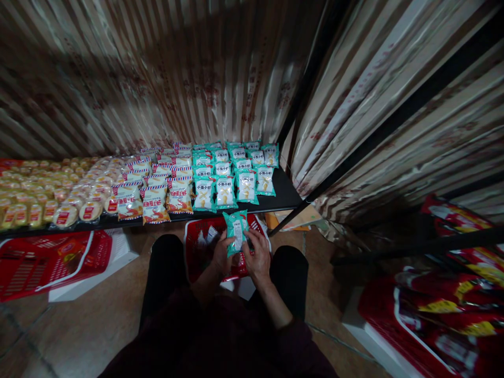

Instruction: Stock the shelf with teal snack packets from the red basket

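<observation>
Between my two hands is a teal snack packet (pixel 237 231), its printed back facing up. My left hand (pixel 222 253) pinches its left side, and my right hand (pixel 258 253) grips its right side. Below the packet, between my knees, sits a red basket (pixel 190 261); its contents are partly hidden by my hands. Just ahead, rows of matching teal packets (pixel 247 185) lie on a black shelf (pixel 284 190). White packets with red and blue print (pixel 156 202) lie beside them on the left.
Round wrapped cakes (pixel 90 210) and small yellow-wrapped cakes (pixel 35 212) fill the shelf's left part. Another red basket (pixel 100 251) stands under it at left. At right are a black frame bar (pixel 378 139) and a basket of red bags (pixel 452 310). Striped curtains (pixel 177 68) hang behind.
</observation>
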### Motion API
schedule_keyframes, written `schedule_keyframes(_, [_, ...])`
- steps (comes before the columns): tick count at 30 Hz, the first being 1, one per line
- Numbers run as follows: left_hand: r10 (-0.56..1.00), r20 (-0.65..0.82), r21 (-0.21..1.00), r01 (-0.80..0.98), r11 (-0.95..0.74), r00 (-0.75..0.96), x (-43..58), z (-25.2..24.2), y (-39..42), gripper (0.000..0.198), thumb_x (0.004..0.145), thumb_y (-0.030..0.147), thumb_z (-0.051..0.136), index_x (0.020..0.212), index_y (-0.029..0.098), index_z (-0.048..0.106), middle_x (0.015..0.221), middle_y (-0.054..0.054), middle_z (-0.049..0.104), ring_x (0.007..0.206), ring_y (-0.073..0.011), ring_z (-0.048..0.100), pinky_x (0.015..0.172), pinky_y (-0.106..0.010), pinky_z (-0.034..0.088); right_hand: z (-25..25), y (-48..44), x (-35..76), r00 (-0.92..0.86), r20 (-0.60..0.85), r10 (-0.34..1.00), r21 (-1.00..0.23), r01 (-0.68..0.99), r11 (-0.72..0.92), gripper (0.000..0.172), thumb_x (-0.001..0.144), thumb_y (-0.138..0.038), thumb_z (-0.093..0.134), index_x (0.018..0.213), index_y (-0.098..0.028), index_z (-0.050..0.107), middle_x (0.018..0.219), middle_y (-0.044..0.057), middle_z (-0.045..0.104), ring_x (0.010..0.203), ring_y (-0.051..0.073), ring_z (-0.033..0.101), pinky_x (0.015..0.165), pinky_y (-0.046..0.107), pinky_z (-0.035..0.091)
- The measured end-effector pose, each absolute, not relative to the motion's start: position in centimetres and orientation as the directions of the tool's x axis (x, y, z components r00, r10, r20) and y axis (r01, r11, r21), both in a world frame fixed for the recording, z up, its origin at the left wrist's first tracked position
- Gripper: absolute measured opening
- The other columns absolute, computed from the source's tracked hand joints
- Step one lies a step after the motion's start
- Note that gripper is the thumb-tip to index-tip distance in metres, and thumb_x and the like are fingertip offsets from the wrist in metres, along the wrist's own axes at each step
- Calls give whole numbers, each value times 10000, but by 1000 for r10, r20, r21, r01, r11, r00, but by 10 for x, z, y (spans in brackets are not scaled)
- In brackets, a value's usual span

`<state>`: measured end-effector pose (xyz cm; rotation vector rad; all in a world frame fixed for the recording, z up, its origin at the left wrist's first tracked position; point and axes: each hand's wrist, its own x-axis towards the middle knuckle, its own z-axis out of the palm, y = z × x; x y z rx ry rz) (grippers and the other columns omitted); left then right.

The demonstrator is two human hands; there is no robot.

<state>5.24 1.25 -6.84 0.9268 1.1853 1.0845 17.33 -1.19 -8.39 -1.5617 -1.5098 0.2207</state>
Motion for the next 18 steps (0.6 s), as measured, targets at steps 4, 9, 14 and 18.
schedule_keyframes(4, [983,-160,961,-214,176,90,56,-70,12,341,686,287,707,1015,212,662,1217,-84,633,1257,-277,475,1054,-392,392,-82,-14,175,233,406,884,-740,651,169,310,902,-338,441,1108,-211,635,1136,105,629,1091,250,557,983,454,422])
schedule_keyframes(9, [957,-264,896,-337,290,123,66,-72,12,434,818,391,547,1212,214,595,1348,-72,557,1299,-255,454,1036,-373,406,-74,-19,178,293,217,931,-866,498,45,425,894,-426,449,1226,-188,566,1207,135,617,1118,278,561,987,455,420])
schedule_keyframes(14, [915,-360,785,-470,402,181,74,-75,12,502,780,367,592,1256,210,574,1310,-74,592,1223,-243,535,1021,-355,416,-75,-20,180,330,98,939,-928,372,-34,601,819,-478,564,1335,-183,474,1274,133,590,1152,282,559,997,433,423])
schedule_keyframes(18, [928,-330,804,-465,372,172,75,-73,12,470,721,337,646,1163,177,643,1285,-89,612,1229,-260,528,1052,-364,393,-81,-17,181,379,53,924,-931,353,-91,707,753,-481,629,1357,-160,446,1231,136,618,1132,290,577,973,433,444])
